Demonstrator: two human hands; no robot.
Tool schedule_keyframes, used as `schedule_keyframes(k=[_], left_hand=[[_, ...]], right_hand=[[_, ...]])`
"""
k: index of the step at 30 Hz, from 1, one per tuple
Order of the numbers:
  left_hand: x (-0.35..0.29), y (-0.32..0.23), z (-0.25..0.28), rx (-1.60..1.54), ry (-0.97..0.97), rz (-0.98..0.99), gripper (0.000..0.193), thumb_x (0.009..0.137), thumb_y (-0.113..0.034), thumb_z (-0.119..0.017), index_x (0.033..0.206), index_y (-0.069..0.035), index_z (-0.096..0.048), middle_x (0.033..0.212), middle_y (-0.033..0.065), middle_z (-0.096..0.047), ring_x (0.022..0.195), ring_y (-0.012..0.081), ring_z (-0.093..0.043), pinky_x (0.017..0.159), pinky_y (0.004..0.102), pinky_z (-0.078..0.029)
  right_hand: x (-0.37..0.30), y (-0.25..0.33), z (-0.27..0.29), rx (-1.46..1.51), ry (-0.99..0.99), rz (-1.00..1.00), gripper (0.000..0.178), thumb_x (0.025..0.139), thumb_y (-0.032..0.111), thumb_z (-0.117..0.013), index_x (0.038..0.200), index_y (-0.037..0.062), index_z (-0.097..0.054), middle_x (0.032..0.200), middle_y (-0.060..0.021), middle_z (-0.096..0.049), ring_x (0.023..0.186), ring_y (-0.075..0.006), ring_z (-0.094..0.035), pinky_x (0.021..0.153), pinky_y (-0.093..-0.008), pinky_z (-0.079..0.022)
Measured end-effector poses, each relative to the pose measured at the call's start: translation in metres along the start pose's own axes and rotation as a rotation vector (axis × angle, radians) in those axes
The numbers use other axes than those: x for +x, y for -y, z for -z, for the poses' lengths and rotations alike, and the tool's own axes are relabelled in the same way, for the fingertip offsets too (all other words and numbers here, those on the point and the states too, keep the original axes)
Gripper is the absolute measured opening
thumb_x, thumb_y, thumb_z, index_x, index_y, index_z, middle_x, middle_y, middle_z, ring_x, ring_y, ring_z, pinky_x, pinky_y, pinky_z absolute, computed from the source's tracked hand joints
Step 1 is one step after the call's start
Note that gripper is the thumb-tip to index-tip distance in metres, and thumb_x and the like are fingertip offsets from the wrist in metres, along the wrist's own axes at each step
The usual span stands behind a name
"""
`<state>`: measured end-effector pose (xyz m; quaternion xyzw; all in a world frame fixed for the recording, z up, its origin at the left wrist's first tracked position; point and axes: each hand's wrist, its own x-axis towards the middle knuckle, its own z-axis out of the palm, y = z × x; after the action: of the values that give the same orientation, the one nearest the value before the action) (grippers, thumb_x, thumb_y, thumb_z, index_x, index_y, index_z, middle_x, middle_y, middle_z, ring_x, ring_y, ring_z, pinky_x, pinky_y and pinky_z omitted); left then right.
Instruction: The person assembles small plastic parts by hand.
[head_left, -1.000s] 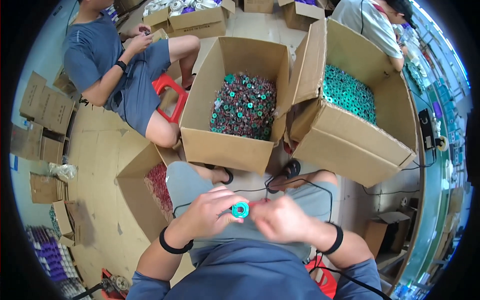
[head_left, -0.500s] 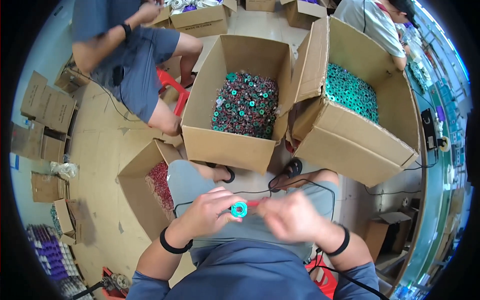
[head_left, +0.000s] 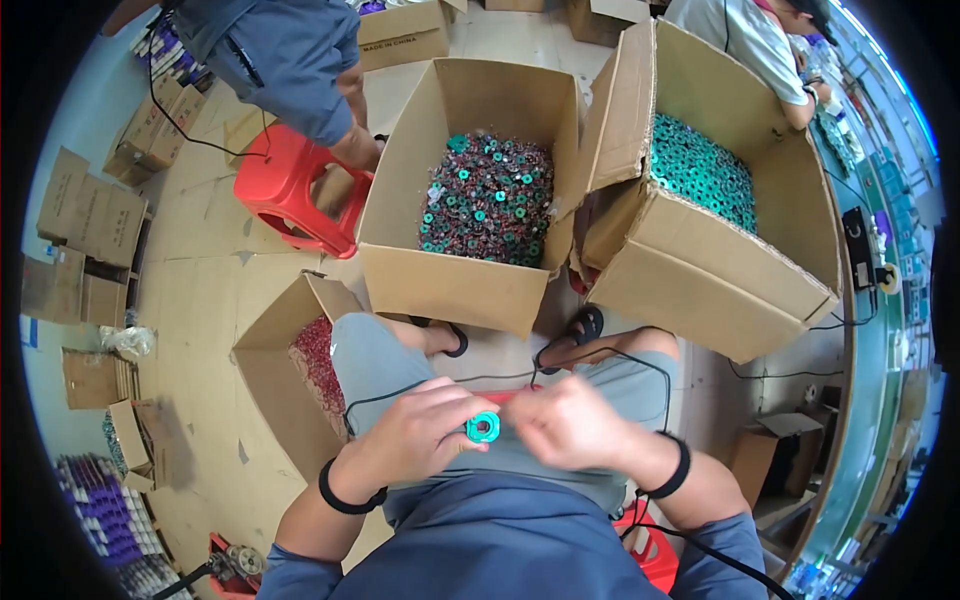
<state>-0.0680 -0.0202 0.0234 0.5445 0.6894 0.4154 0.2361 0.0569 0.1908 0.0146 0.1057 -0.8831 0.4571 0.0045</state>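
Above my lap, my left hand (head_left: 425, 432) pinches a small green ring-shaped part (head_left: 483, 428) with an open middle, holding it between thumb and fingers. Close beside it on the right is my right hand (head_left: 570, 425), curled and closed, its fingertips blurred by motion. What those fingers hold, if anything, cannot be made out. Something red (head_left: 500, 396) shows just behind the gap between the hands, partly hidden. In front of my knees stands a large carton (head_left: 455, 285) with mixed dark red and green small parts (head_left: 490, 205).
To its right, another carton (head_left: 715, 275) holds many green rings (head_left: 705, 170). A lower box (head_left: 275, 385) with red bits stands by my left knee. A red stool (head_left: 290, 185) and a standing person (head_left: 270, 70) are far left; another person (head_left: 750, 50) sits at the bench (head_left: 860, 400).
The person at the far left has risen from the red stool and moved away from it. My left hand has shifted slightly with the green ring; my right hand has moved slightly left.
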Motion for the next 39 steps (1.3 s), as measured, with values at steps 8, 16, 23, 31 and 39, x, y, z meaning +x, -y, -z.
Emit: schedule_keyframes(k=[8,16,23,31,39], left_hand=[[-0.001,0.005,-0.002,0.032,-0.041,0.035,0.037,0.078,-0.022,-0.081,0.108,-0.006,-0.070,0.093,0.0091,-0.071,0.083,0.0303,-0.066,0.079,0.0383,-0.053],[-0.004,0.019,-0.006,0.017,-0.041,0.078,0.037,0.080,-0.022,-0.079,0.111,-0.005,-0.067,0.091,0.0117,-0.068,0.086,0.0329,-0.064,0.079,0.0411,-0.052],[-0.007,-0.001,-0.002,-0.010,-0.026,0.060,0.036,0.081,-0.023,-0.079,0.109,-0.005,-0.067,0.090,0.0106,-0.068,0.085,0.0326,-0.063,0.078,0.0410,-0.051],[-0.001,0.005,0.001,0.052,-0.018,0.100,0.031,0.082,-0.019,-0.078,0.107,-0.004,-0.066,0.090,0.0114,-0.066,0.083,0.0336,-0.061,0.078,0.0404,-0.050],[-0.003,0.003,-0.005,0.039,-0.037,0.049,0.031,0.083,-0.020,-0.075,0.107,-0.004,-0.065,0.088,0.0114,-0.065,0.081,0.0334,-0.060,0.076,0.0404,-0.049]], right_hand=[[0.001,0.008,-0.013,0.012,-0.019,0.139,0.006,0.079,0.003,-0.063,0.082,0.0075,-0.063,0.064,-0.0131,-0.058,0.055,-0.0334,-0.061,0.049,-0.0404,-0.050],[-0.006,0.022,-0.002,0.136,0.016,0.036,0.009,0.083,0.002,-0.063,0.090,0.0036,-0.068,0.067,-0.0146,-0.061,0.058,-0.0330,-0.063,0.053,-0.0404,-0.052],[-0.008,0.013,-0.004,0.195,-0.029,-0.032,0.009,0.084,0.003,-0.065,0.092,0.0042,-0.069,0.070,-0.0145,-0.063,0.060,-0.0335,-0.064,0.055,-0.0409,-0.052],[-0.006,0.015,-0.007,0.035,0.008,0.089,0.011,0.078,0.001,-0.062,0.087,0.0063,-0.065,0.068,-0.0134,-0.060,0.057,-0.0334,-0.062,0.052,-0.0407,-0.051],[0.004,0.017,0.007,0.030,-0.133,0.068,0.003,0.078,0.006,-0.062,0.076,0.0067,-0.060,0.058,-0.0147,-0.057,0.052,-0.0353,-0.061,0.049,-0.0442,-0.051]])
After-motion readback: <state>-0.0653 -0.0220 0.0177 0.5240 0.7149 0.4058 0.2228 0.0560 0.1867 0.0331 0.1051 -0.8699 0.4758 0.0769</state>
